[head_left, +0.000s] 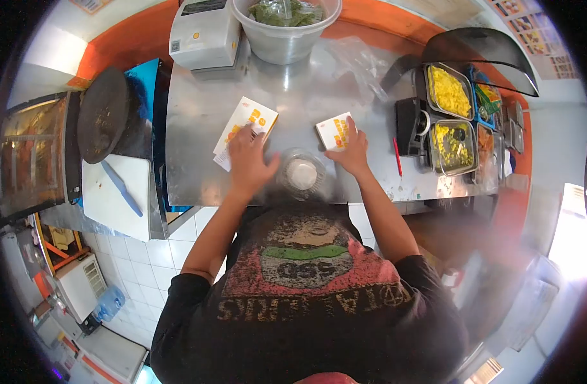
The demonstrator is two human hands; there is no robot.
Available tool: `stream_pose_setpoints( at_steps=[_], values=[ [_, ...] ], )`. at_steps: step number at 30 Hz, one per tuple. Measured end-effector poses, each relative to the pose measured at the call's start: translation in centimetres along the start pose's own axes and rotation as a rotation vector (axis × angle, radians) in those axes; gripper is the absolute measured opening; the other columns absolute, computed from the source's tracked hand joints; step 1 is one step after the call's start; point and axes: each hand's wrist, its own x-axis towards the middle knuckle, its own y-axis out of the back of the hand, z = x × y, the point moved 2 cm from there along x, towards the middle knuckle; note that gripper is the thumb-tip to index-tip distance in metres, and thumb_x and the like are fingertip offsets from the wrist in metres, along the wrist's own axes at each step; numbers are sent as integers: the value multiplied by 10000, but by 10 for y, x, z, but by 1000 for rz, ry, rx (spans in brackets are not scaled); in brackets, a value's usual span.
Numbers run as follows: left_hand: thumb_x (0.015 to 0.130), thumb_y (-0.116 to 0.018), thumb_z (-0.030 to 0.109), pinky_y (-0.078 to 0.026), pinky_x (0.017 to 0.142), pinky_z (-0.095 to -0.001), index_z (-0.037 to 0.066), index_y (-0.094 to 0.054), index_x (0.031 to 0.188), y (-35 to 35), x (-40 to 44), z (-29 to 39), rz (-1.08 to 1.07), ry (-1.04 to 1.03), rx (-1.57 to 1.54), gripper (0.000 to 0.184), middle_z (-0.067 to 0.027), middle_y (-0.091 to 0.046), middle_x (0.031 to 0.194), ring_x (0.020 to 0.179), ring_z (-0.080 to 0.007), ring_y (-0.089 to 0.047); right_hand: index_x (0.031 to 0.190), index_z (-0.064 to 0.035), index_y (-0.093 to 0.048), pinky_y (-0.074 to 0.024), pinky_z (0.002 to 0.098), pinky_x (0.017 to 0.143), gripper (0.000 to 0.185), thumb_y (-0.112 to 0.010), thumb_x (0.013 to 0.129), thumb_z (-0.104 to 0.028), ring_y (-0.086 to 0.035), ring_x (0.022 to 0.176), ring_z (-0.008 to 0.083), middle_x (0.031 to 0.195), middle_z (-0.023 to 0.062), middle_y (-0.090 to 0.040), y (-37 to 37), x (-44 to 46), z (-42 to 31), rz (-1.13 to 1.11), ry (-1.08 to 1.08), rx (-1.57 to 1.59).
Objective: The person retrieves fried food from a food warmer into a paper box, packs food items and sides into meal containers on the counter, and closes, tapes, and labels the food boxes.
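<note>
My left hand (250,163) lies over a white carton with orange lettering (260,116), fingers on its top and thumb spread away to the side. A paper slip (222,158) pokes out at the carton's lower left. My right hand (351,152) grips a smaller white box with orange print (334,132), thumb at its near edge and fingers along its right side. Between my hands, close to my body, a clear plastic container (301,174) with something white in it sits on the steel table (293,105).
At the back stand a label printer (206,35) and a bucket of leafy greens (284,41). On the right are trays of yellow food (448,93), a tape dispenser (414,128) and a red pen (397,157). A blue knife (122,189) rests on a white cutting board (108,208) at left.
</note>
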Motion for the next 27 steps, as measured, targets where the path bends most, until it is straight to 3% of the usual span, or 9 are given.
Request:
stream_pose_setpoints(
  at_steps=[3, 5, 9, 11, 14, 17, 21, 26, 27],
  values=[
    [700, -779, 438, -380, 1035, -465, -15, -558, 1184, -15, -11, 34, -290, -33, -307, 699, -206, -488, 1359, 1235, -386, -476, 1531, -83, -187, -350, 498, 1047, 1243, -873, 532, -360, -428, 1220, 382, 1310, 242, -446, 7, 6, 3, 50, 46, 100],
    [682, -819, 458, -421, 994, -436, -31, -552, 1170, -47, -29, 35, -566, 189, -440, 741, -223, -556, 1222, 1139, -376, -543, 1515, -20, -198, -380, 442, 1054, 1245, -893, 515, -283, -468, 1227, 360, 1290, 223, -486, 17, 8, 1, 38, -84, 294],
    [644, -858, 460, -471, 903, -420, -38, -543, 1142, -63, -29, 28, -671, 216, -639, 771, -210, -592, 1103, 1028, -342, -590, 1510, 21, -155, -396, 393, 1059, 1213, -884, 564, -192, -488, 1246, 303, 1347, 205, -472, 21, -5, 11, 1, -102, 454],
    [582, -912, 370, -482, 874, -370, -30, -484, 1108, -53, -26, 34, -770, 314, -712, 787, -164, -569, 1037, 968, -268, -580, 1518, 5, -133, -408, 378, 1057, 1159, -858, 620, -106, -495, 1259, 268, 1389, 196, -448, 30, -26, 0, -118, -115, 991],
    [599, -920, 286, -484, 813, -334, -9, -463, 1080, -70, -40, 34, -755, 464, -1092, 726, -116, -553, 992, 908, -222, -562, 1504, 11, -170, -426, 369, 1034, 1093, -822, 628, -34, -514, 1230, 262, 1359, 185, -477, 14, -43, 11, -44, -201, 986],
    [691, -873, 173, -516, 797, -337, 18, -442, 1167, -99, -55, 20, -764, 555, -1169, 661, -117, -595, 1052, 937, -208, -606, 1509, 4, -138, -413, 379, 1048, 1120, -830, 630, -58, -508, 1237, 274, 1373, 191, -461, 19, -53, 4, -31, -284, 1091],
    [715, -844, 134, -513, 781, -290, 47, -395, 1220, -65, -51, 7, -646, 757, -1530, 681, -118, -553, 1076, 990, -207, -580, 1520, 1, -105, -394, 396, 1072, 1087, -808, 693, -63, -474, 1280, 289, 1411, 189, -420, 23, -41, -8, -1, -246, 1096],
    [808, -749, 57, -556, 817, -341, 66, -297, 1330, 12, -27, -20, -14, 781, -1850, 690, -136, -507, 1202, 1069, -238, -580, 1522, -2, -107, -394, 385, 1074, 1089, -812, 694, -66, -466, 1291, 284, 1426, 196, -401, 43, -18, -75, -63, -95, 1158],
    [808, -749, 57, -556, 817, -341, 66, -297, 1330, 14, -27, -25, -7, 779, -1849, 690, -136, -507, 1202, 1069, -238, -580, 1528, -17, -99, -393, 385, 1075, 1115, -826, 685, -74, -468, 1293, 284, 1443, 207, -381, 42, -10, -87, -103, -44, 1103]
  ],
)
